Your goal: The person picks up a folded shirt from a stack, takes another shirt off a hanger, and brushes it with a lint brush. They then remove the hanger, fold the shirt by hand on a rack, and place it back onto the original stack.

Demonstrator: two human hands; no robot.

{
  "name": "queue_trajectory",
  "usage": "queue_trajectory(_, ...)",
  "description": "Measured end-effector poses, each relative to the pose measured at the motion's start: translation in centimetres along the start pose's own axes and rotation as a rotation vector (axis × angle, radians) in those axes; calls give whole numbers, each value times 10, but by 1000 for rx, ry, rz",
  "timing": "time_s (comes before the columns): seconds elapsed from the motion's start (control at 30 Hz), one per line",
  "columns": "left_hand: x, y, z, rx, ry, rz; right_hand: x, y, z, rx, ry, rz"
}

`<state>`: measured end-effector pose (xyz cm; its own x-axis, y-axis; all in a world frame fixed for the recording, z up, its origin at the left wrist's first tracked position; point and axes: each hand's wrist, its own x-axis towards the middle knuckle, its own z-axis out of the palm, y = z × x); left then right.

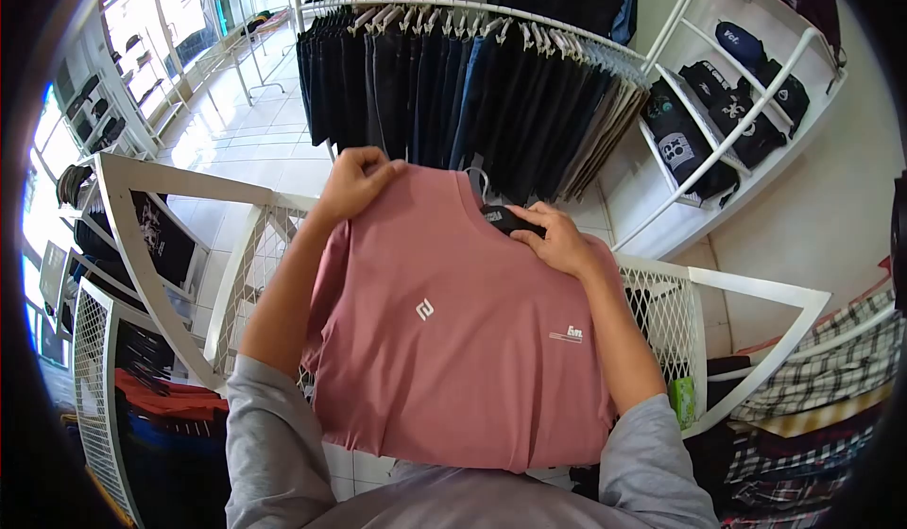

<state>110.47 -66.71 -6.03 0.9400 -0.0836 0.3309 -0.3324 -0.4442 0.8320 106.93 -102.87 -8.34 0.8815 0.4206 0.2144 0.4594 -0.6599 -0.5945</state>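
Note:
A pink T-shirt (453, 331) with a small white logo on the chest hangs in front of me, held up by both hands. My left hand (357, 178) grips its left shoulder near the collar. My right hand (556, 237) grips the right side of the collar together with a black hanger (504, 218), whose metal hook pokes up above the neckline. Both my sleeves are grey.
A curved white rail (472, 8) with several dark trousers hangs straight ahead. White wire mesh bins (661, 302) stand below the shirt. Shelves with black printed shirts (718, 104) are at right, plaid fabrics (831, 359) at lower right, tiled floor at left.

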Motion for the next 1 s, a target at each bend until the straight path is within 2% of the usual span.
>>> queue_trajectory(0.07,7,9,-3,137,26,14,-5,2,-2,21,-37,-10)
queue_trajectory(0.13,5,-11,9,230,40,65,-9,4,-2,50,-63,-23)
queue_trajectory(0.2,-1,-37,22,354,55,104,-15,7,-2,6,-55,84)
queue_trajectory(0.23,-8,-46,28,360,45,112,-16,16,-3,14,-44,89)
queue_trajectory(0.3,-18,-54,37,324,151,55,-14,33,-7,163,-100,292)
queue_trajectory(0.37,-18,-51,38,255,150,22,-19,41,-12,161,-91,294)
queue_trajectory(0.43,-18,-54,38,245,108,-56,-15,47,-16,261,5,322)
queue_trajectory(0.47,-19,-58,39,227,123,-18,-9,55,-14,249,91,277)
queue_trajectory(0.5,-19,-58,39,227,124,-18,-3,56,-14,248,91,276)
queue_trajectory(0.57,-21,-55,37,229,113,-48,7,57,-12,372,204,467)
queue_trajectory(0.7,-21,-56,35,208,132,-39,26,69,-15,432,142,515)
queue_trajectory(0.77,-21,-57,36,238,115,-21,34,72,-14,375,143,472)
queue_trajectory(0.83,-21,-61,39,214,136,7,44,46,-16,-324,137,469)
queue_trajectory(0.9,-20,-63,39,190,165,35,53,32,-2,-367,137,479)
queue_trajectory(0.97,-20,-60,37,203,130,-22,63,31,22,-286,324,-25)
queue_trajectory(1.0,-20,-61,36,203,134,-22,67,20,32,-181,279,31)
